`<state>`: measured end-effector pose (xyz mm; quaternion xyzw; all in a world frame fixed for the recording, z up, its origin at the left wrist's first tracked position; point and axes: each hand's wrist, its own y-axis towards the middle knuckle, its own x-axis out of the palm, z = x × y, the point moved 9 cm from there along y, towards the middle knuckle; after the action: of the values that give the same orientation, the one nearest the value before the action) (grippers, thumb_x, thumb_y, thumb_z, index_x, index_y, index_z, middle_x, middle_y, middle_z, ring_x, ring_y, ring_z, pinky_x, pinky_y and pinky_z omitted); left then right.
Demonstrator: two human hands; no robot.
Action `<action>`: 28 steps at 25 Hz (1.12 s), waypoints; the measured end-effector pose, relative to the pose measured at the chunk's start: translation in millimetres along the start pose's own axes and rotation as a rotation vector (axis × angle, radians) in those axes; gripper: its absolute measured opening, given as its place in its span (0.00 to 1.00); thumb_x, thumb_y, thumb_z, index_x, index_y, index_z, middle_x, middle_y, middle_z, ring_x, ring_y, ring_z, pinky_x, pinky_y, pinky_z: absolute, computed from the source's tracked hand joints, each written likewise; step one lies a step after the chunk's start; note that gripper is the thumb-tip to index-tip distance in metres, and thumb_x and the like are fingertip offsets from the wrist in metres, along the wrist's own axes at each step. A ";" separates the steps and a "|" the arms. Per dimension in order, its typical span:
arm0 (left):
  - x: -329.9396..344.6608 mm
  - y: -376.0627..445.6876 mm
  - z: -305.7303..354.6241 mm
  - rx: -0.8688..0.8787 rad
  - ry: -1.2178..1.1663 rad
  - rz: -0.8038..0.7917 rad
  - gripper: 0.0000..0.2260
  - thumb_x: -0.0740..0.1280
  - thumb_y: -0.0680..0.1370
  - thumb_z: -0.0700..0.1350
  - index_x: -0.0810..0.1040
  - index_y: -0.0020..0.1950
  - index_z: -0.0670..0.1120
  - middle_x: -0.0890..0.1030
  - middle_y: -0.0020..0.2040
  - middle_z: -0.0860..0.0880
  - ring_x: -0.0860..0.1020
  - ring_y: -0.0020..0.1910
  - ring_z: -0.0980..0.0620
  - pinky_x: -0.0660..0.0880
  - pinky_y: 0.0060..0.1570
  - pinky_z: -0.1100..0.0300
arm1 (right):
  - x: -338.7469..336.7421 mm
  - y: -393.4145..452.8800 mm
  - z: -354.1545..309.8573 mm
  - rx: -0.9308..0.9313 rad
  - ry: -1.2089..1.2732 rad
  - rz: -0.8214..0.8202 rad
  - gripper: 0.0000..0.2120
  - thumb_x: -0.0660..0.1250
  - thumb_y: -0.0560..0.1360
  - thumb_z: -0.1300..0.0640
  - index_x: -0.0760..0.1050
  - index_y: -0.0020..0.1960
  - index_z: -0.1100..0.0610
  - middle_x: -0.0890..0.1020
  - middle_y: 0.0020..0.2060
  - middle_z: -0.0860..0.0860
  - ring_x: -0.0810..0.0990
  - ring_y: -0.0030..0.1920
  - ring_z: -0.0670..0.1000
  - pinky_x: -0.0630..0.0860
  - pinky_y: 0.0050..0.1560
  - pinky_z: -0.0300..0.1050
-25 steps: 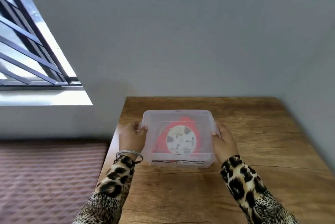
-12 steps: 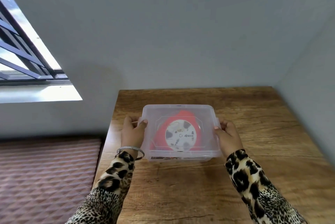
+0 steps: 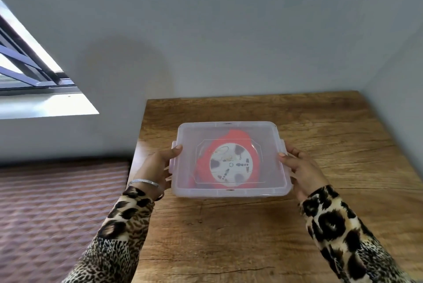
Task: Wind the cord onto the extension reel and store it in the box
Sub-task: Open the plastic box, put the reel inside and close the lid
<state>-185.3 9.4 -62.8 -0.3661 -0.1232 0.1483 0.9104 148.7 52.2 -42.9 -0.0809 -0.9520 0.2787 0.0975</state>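
A clear plastic box (image 3: 229, 192) with its lid on sits on the wooden table (image 3: 251, 237). Through the lid shows the red extension reel (image 3: 254, 152) with its white round face, lying flat inside. My left hand (image 3: 160, 166) grips the box's left side at the clip, thumb on the lid's edge. On the right side, my right hand (image 3: 302, 168) grips the box by its clip, fingers curled round the edge. The cord itself cannot be made out through the plastic.
The table stands in a corner, with grey walls behind and to the right. A window (image 3: 27, 72) with dark bars is at the upper left. A patterned brown surface (image 3: 57, 214) lies left of the table, lower down.
The view has shifted and the box looks nearer. Both hands stay on the box's sides. The lid now looks fully seated.
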 end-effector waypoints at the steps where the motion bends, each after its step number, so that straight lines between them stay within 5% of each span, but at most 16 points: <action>1: 0.2 -0.5 2.0 -0.008 -0.019 -0.020 0.18 0.75 0.68 0.50 0.80 0.55 0.45 0.85 0.45 0.48 0.83 0.44 0.47 0.81 0.38 0.51 | 0.4 0.4 1.1 0.037 -0.018 -0.027 0.21 0.68 0.73 0.62 0.70 0.64 0.57 0.81 0.53 0.55 0.80 0.51 0.55 0.78 0.46 0.51; 6: -2.6 -11.9 24.9 0.166 -0.007 0.069 0.18 0.75 0.70 0.43 0.80 0.58 0.41 0.86 0.45 0.46 0.85 0.40 0.49 0.80 0.36 0.57 | 1.4 -4.5 -2.9 0.103 -0.057 -0.111 0.19 0.71 0.71 0.60 0.75 0.60 0.62 0.84 0.44 0.55 0.82 0.42 0.54 0.78 0.40 0.48; 12: 8.5 -41.5 44.7 0.503 0.521 0.427 0.20 0.65 0.78 0.50 0.73 0.68 0.45 0.80 0.60 0.44 0.78 0.56 0.45 0.74 0.53 0.54 | 7.1 -23.8 -26.7 -0.398 -0.665 0.234 0.17 0.63 0.77 0.52 0.70 0.65 0.54 0.78 0.48 0.45 0.77 0.43 0.45 0.75 0.43 0.40; 16: 14.2 -45.9 48.3 0.566 0.583 0.471 0.20 0.62 0.79 0.48 0.70 0.70 0.43 0.77 0.64 0.43 0.75 0.62 0.42 0.71 0.59 0.52 | 12.0 -26.1 -34.0 -0.487 -0.800 0.273 0.20 0.60 0.78 0.54 0.66 0.68 0.57 0.78 0.49 0.51 0.74 0.43 0.48 0.71 0.45 0.40; 21: 25.1 -55.9 53.4 0.736 0.734 0.553 0.15 0.60 0.79 0.43 0.74 0.65 0.43 0.82 0.50 0.41 0.79 0.49 0.39 0.70 0.46 0.57 | 29.9 -37.9 -44.5 -0.658 -1.019 0.313 0.20 0.56 0.78 0.59 0.65 0.69 0.59 0.81 0.45 0.56 0.79 0.43 0.57 0.74 0.42 0.44; 28: 21.6 -44.0 61.3 0.726 0.665 0.566 0.14 0.60 0.80 0.43 0.76 0.63 0.42 0.82 0.50 0.45 0.77 0.44 0.47 0.69 0.45 0.60 | 42.8 -23.4 -52.5 -0.683 -0.941 0.268 0.19 0.55 0.79 0.58 0.66 0.69 0.58 0.80 0.46 0.56 0.78 0.42 0.54 0.76 0.43 0.44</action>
<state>-177.9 25.6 13.7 -0.0753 0.3320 0.2961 0.8924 117.0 68.7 19.2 -0.0949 -0.9102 -0.0273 -0.4022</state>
